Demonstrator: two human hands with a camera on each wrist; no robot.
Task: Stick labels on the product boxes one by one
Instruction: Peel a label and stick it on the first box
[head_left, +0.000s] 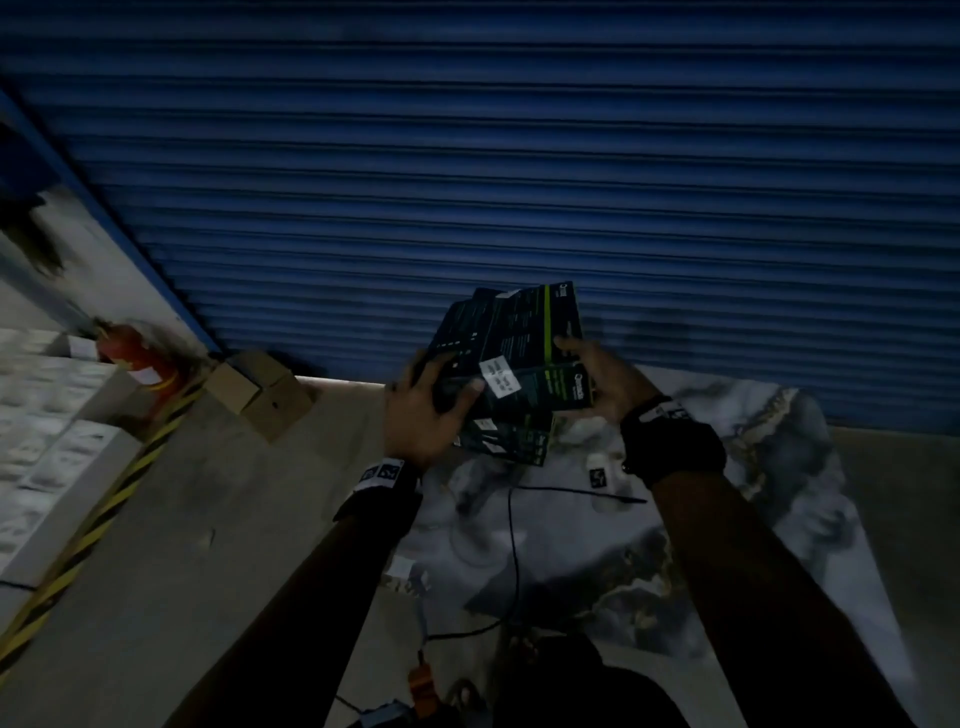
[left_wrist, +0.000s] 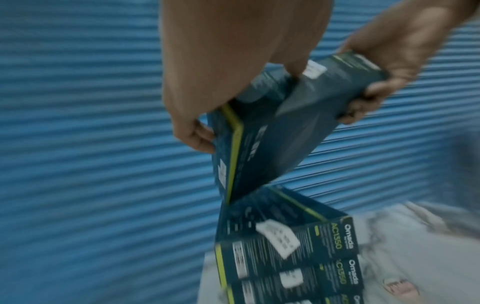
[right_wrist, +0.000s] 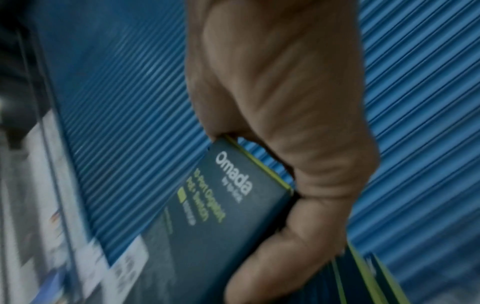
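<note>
I hold two dark teal product boxes against each other above a stack of like boxes (head_left: 511, 441) (left_wrist: 285, 253). My left hand (head_left: 431, 400) (left_wrist: 221, 92) grips the box with the green edge (left_wrist: 231, 156), thumb beside a white label (head_left: 497, 379) (left_wrist: 314, 70). My right hand (head_left: 587, 369) (left_wrist: 384, 67) (right_wrist: 285, 164) grips the end of the other box (head_left: 519, 322) (left_wrist: 324, 107) (right_wrist: 221, 205), printed "Omada". The boxes in the stack carry white labels (left_wrist: 278, 238). The wrist views are blurred.
A blue roller shutter (head_left: 519, 156) stands right behind the boxes. The stack sits on a marbled sheet (head_left: 727, 519) with small white label pieces (head_left: 597, 470) and black cables (head_left: 514, 545). Cardboard cartons (head_left: 254, 395), a red object (head_left: 137, 353) and hazard tape (head_left: 104, 514) lie left.
</note>
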